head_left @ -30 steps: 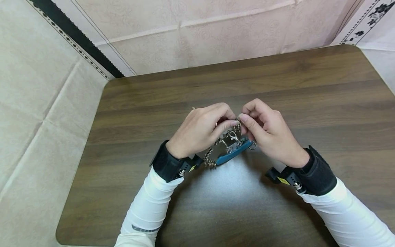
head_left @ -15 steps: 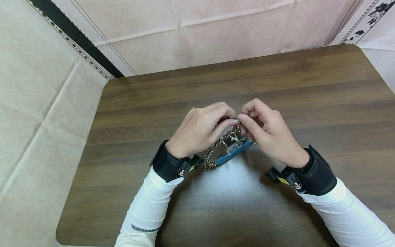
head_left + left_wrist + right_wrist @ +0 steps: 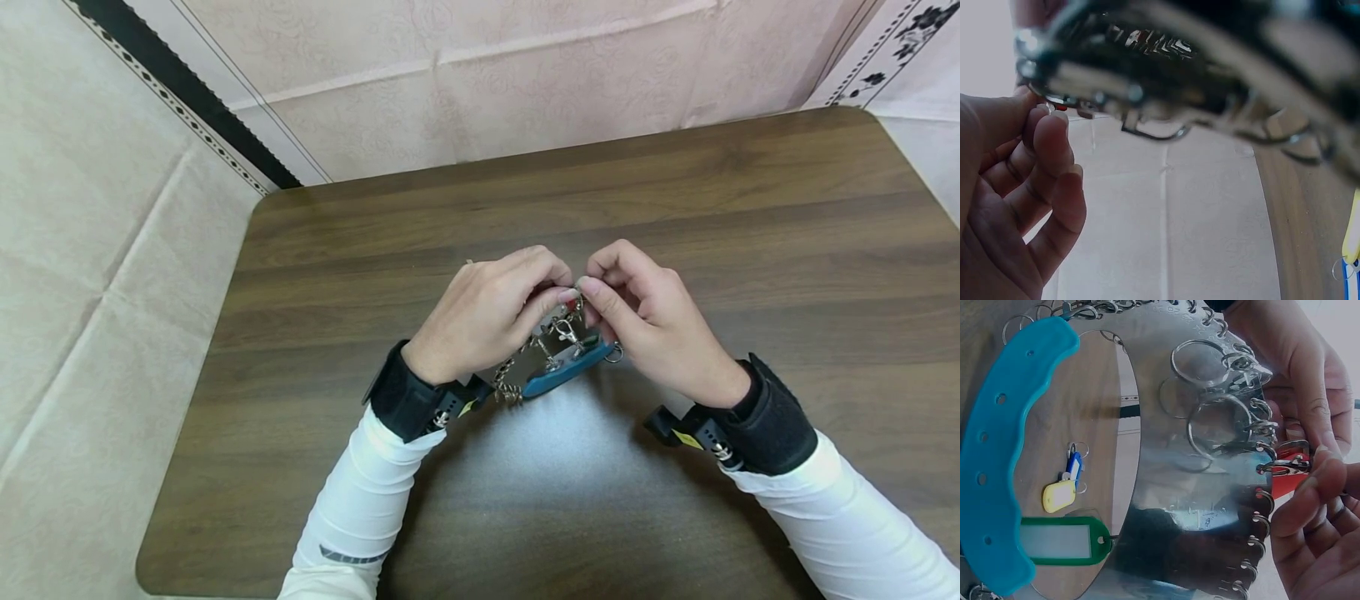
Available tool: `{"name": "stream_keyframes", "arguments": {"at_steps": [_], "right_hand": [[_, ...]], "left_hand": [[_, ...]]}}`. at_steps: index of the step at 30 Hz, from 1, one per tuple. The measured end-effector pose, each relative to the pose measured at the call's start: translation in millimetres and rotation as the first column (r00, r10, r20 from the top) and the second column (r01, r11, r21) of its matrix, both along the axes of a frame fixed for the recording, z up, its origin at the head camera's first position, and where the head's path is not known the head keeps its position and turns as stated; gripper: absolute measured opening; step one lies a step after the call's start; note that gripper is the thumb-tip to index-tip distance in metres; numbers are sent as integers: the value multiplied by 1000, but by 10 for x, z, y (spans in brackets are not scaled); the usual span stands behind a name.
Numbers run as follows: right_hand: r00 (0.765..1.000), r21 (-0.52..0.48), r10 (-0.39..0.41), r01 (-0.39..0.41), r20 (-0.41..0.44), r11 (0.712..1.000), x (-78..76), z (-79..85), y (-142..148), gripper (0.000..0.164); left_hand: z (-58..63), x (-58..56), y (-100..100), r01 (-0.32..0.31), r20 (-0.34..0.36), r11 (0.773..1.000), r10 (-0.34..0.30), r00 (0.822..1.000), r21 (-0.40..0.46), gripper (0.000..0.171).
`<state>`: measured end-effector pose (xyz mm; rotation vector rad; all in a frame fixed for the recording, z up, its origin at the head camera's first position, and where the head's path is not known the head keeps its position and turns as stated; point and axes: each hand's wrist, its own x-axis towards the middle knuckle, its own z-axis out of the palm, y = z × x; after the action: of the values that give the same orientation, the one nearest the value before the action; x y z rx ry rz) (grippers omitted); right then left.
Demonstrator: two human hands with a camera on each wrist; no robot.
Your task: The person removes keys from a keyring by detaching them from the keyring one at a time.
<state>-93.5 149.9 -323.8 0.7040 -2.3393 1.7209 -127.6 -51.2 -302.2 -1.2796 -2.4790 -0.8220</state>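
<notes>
A curved metal key-holder plate (image 3: 1191,550) with a blue handle (image 3: 997,431) stands tilted between the hands, its rim lined with small rings. Clasps with split rings hang along that edge. At the rim, my left hand (image 3: 487,312) pinches a red key tag (image 3: 1288,481) between thumb and fingers. My right hand (image 3: 645,321) brings thumb and forefinger together on a small metal clasp (image 3: 1294,465) beside the tag. Fingertips of the two hands nearly meet there and partly hide the clasp. Blurred metal fills the top of the left wrist view, above the left fingers (image 3: 1054,150).
Through the plate's opening show a green key tag (image 3: 1063,540), a yellow key tag (image 3: 1060,495) and a blue key tag (image 3: 1074,465). The wooden table (image 3: 375,233) has rounded corners. Pale patterned cloth (image 3: 525,83) hangs behind it.
Red has come into sight beside the left thumb. The handle has shifted very slightly up and left in the head view. Both hands keep almost the same place.
</notes>
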Motion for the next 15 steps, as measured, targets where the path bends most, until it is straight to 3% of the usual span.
{"name": "stream_keyframes", "arguments": {"at_steps": [9,15], "right_hand": [[1000,24,16,-16,-22,1000,-12,-2,19,5],[999,19,32,-31,-30,999,-10,-9,34,6]], "left_hand": [[-7,8,15,-17,26,1000,18,999,-11,11],[-2,1,16,5,59,1000,-7,998,25,11]]}}
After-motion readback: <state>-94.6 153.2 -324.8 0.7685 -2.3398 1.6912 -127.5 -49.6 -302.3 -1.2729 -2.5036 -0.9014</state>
